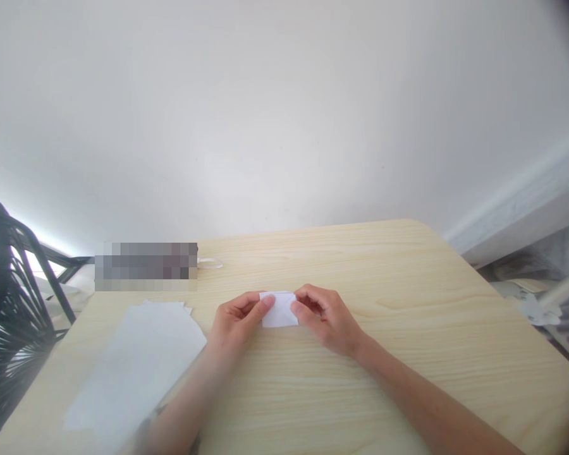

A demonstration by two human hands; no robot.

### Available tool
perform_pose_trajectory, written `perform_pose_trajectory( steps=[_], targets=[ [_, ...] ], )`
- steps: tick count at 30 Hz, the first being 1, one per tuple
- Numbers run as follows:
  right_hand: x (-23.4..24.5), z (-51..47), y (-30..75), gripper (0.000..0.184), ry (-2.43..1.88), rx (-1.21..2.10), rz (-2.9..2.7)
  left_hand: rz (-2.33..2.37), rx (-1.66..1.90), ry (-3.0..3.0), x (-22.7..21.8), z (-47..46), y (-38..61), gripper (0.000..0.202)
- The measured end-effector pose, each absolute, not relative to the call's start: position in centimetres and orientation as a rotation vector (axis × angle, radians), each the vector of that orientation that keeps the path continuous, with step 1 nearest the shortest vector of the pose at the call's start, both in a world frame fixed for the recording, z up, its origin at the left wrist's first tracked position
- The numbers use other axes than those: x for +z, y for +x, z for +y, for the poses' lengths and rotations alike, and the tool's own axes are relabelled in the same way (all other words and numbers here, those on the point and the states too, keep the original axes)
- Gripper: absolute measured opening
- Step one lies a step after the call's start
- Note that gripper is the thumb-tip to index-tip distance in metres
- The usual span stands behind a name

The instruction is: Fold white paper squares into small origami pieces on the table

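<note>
Between my two hands is a small folded piece of white paper (279, 311), roughly square, with a crease line near its upper right. My left hand (239, 319) pinches its left edge, the thumb lying on the front face and the fingers behind. On the other side, my right hand (329, 319) grips the right edge between thumb and curled fingers. The parts of the fingers behind the paper are hidden. Both hands are above the middle of the light wooden table (275, 398).
Left of my forearm, several loose white sheets (133, 360) lie on the table. A pixelated object (146, 266) stands at the back left, with a pale strap or loop (210, 263) beside it. A dark woven chair (9, 316) is at the left, and a white wall (284, 126) rises behind the table.
</note>
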State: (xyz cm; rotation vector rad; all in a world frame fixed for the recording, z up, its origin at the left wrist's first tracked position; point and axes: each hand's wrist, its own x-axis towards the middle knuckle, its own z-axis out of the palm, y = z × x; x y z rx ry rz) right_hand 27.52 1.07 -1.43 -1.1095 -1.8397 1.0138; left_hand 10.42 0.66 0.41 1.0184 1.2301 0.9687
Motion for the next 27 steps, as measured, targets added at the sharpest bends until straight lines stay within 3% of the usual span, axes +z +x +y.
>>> perform_pose_trajectory(
  steps=[5,16,21,27],
  targets=[
    [-1.66,1.14,27.7,0.031,-1.088,1.027,-1.891,1.235,0.914,1.138,0.9,0.5,10.36,0.026],
    [-1.76,1.23,27.72,0.025,-1.117,1.211,-1.747,1.145,0.849,1.144,0.72,0.58,10.44,0.019],
    [-2.09,1.47,27.79,0.022,-1.08,1.328,-1.58,1.071,0.854,1.082,0.62,0.7,10.41,0.025],
    [-1.88,1.4,27.84,0.019,-1.103,1.297,-1.69,1.074,0.872,1.145,0.06,0.94,9.88,0.016]
  ],
)
